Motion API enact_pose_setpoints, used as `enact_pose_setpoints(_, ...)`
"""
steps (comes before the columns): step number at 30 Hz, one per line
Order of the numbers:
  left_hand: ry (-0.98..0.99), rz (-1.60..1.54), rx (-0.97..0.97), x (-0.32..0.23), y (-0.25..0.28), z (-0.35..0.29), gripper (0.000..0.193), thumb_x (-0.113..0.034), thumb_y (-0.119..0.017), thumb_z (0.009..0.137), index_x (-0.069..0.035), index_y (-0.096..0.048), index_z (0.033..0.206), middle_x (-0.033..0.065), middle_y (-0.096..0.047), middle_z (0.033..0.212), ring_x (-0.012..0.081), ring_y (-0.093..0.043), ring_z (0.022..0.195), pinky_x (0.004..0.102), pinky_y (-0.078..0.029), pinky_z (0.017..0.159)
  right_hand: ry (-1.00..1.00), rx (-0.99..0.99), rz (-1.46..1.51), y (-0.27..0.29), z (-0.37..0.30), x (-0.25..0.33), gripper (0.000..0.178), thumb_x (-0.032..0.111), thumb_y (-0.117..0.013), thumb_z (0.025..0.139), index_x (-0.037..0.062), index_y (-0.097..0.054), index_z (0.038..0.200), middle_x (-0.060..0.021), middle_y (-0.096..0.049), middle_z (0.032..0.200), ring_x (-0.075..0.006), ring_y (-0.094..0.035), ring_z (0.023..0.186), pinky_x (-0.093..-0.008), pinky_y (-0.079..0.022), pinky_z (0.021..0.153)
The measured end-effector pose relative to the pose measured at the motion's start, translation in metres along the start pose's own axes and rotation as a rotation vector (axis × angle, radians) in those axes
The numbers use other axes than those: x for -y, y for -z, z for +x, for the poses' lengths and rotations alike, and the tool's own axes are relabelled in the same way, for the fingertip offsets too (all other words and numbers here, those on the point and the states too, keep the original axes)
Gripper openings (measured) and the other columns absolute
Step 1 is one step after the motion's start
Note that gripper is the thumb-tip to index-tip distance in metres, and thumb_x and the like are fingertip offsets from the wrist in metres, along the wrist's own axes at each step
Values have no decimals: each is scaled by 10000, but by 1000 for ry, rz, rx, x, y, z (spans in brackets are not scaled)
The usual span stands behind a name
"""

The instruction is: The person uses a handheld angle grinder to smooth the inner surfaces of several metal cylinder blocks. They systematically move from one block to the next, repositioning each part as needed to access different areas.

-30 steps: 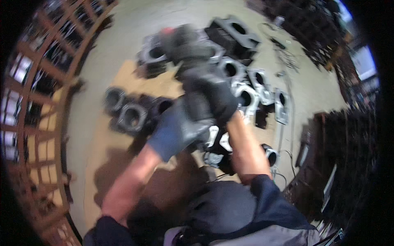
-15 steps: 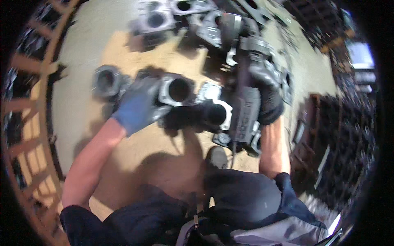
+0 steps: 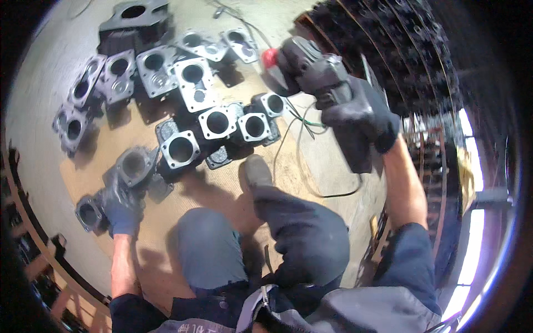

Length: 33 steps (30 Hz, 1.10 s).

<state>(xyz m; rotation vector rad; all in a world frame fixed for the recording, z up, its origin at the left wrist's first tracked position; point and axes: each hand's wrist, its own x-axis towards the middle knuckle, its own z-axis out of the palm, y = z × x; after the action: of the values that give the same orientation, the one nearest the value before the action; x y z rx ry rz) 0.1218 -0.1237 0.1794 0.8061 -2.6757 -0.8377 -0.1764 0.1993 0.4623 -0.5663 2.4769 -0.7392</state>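
Note:
My left hand (image 3: 120,202), in a dark glove with a blue cuff, grips a dull grey flanged metal casting (image 3: 145,176) with a round bore at the near left. A second dull casting (image 3: 89,215) sits against that hand's outer side. Up on the right, my gloved right hand (image 3: 361,111) is wrapped around the body of a black angle grinder (image 3: 311,65). The grinder is held off the floor, its head pointing away to the left, with a red part (image 3: 270,59) at its end. Nearest to my hands, in the middle, stand castings with bright flange faces (image 3: 180,150).
Several more flanged castings (image 3: 194,100) stand in a curved row farther off, beside a dark square-based housing (image 3: 133,36). A tan sheet (image 3: 222,186) lies under the parts. The cord (image 3: 333,196) loops across the floor on the right. Racks of dark parts (image 3: 400,44) line the right side.
My view has shifted. The grinder has moved up and right, away from the castings. My left hand has left a bright-flanged casting for a dull one at the near left.

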Motion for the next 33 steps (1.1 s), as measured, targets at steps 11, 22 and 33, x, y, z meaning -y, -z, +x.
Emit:
enact_pose_setpoints(11,-105,293,2,-1,-14,-2,499,-152,-659,830,-13,-541,1294,206,-698,939,342,-686,836,443,-534,743,-296,-212,73,7,-119,-261,370,175,-790,631,33,-659,947,-29,-650,841,-133,-594,764,-304,-507,699)
enact_pose_setpoints(22,-547,465,15,-126,-10,100,369,-69,-639,860,-46,-606,1228,207,-635,1174,384,-608,1062,446,-478,919,-400,-341,881,-48,-97,-379,427,195,-721,684,-18,-627,1042,-100,-672,879,-209,-657,713,-333,-565,658)
enact_pose_setpoints(33,-851,253,75,-282,-127,149,473,-134,-721,768,-30,-600,1213,203,-626,1179,392,-575,1136,471,-446,993,-242,-593,1620,-36,-82,-552,568,267,-648,785,-12,-492,1254,-118,-622,970,-233,-645,789,-369,-587,772)
